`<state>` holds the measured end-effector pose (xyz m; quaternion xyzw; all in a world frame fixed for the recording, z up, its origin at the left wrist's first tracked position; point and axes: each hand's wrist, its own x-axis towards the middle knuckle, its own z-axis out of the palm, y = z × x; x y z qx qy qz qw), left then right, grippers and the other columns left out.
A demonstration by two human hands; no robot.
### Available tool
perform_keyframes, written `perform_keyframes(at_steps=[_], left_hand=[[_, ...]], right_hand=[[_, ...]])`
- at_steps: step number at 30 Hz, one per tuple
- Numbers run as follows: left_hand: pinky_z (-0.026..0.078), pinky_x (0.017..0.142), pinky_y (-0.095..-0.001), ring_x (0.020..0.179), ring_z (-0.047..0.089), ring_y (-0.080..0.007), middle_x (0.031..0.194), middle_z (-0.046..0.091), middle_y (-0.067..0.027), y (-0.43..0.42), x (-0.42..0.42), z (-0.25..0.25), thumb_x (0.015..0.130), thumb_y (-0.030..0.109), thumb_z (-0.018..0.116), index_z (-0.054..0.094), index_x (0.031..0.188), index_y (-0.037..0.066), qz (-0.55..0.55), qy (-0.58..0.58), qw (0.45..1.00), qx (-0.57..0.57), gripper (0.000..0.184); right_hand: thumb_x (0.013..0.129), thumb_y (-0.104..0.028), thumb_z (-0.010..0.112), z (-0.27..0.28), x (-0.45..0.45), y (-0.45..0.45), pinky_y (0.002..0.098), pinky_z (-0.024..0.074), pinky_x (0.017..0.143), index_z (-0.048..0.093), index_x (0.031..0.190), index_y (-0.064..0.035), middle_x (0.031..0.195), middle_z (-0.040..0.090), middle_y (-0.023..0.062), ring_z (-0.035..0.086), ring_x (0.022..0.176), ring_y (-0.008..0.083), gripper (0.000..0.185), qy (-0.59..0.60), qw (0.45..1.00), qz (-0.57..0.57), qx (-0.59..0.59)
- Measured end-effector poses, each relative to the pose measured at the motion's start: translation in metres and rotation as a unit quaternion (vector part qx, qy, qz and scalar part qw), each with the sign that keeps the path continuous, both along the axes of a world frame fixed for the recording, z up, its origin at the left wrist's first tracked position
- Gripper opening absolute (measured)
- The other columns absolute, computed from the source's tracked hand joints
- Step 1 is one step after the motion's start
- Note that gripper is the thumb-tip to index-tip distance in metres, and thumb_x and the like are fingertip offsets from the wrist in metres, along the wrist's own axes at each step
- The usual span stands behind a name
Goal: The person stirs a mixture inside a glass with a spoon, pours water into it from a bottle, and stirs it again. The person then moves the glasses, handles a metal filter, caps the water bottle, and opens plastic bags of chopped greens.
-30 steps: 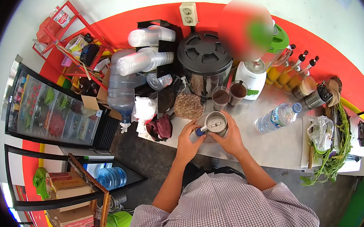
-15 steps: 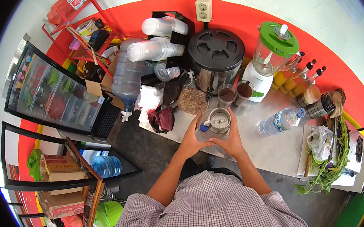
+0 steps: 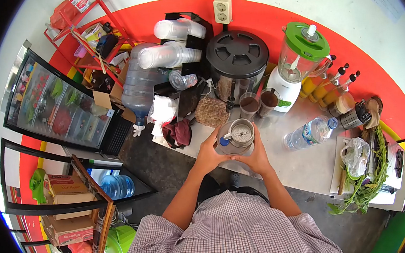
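A clear, round, see-through container point(image 3: 231, 149) is held at the near edge of the silver metal surface point(image 3: 297, 166). Its left side is hugged by the left hand point(image 3: 211, 153), and its right side is hugged by the right hand point(image 3: 257, 158). The fingers of both hands are curled around it, and the thumbs are brought close together at the near side. It seems to be held this way so that it does not tip. Whether it is lifted or rested on the surface cannot be told.

A shiny, round, silver metal cup point(image 3: 240, 132) is seen at the top of the container, toward its far right. A small blue part point(image 3: 224, 141) is seen to the left of the cup. What it belongs to cannot be made out.

Two clear cups of brown drink, one on the left point(image 3: 249, 105) and one on the right point(image 3: 269, 99), are placed side by side just beyond the hands, perhaps to be easy to reach. A clear plastic bottle with a blue cap point(image 3: 309, 133) is set well to the right, where the arms are not blocked.
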<state>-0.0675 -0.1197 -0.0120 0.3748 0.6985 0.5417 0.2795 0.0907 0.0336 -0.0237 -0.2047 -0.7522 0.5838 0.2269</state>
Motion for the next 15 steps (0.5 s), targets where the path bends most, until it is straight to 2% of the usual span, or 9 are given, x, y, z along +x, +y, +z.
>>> perform_keyframes(at_steps=[2,8,15], left_hand=[[0.05,0.119,-0.0423,0.143,0.059,-0.028,0.156,0.057,-0.0225,-0.001,-0.001,0.002,0.065,0.021,0.105,0.037,0.164,-0.002,0.006,-0.013,0.999,-0.039,0.123],[0.051,0.118,-0.0449,0.14,0.062,-0.0301,0.151,0.062,-0.0234,0.0,-0.001,0.005,0.065,0.022,0.105,0.04,0.162,-0.002,0.016,-0.003,1.0,-0.008,0.119],[0.052,0.117,-0.046,0.142,0.06,-0.0302,0.154,0.059,-0.0239,-0.002,0.001,0.002,0.065,0.023,0.105,0.039,0.162,-0.002,0.018,-0.008,1.0,-0.008,0.12]], right_hand=[[0.061,-0.024,0.107,0.002,-0.001,0.001,0.044,0.0358,0.127,0.016,0.17,0.0021,0.165,0.043,0.0226,0.043,0.154,0.0331,0.144,0.0,1.0,0.001,-0.005],[0.062,-0.026,0.107,-0.009,-0.005,0.004,0.0443,0.0353,0.128,0.018,0.169,0.0008,0.164,0.044,0.0217,0.043,0.154,0.0325,0.142,0.026,0.999,0.009,-0.024],[0.062,-0.027,0.107,-0.014,-0.003,0.001,0.0443,0.0348,0.128,0.021,0.168,0.0012,0.164,0.044,0.021,0.042,0.155,0.0325,0.139,0.016,0.999,0.01,-0.035]])
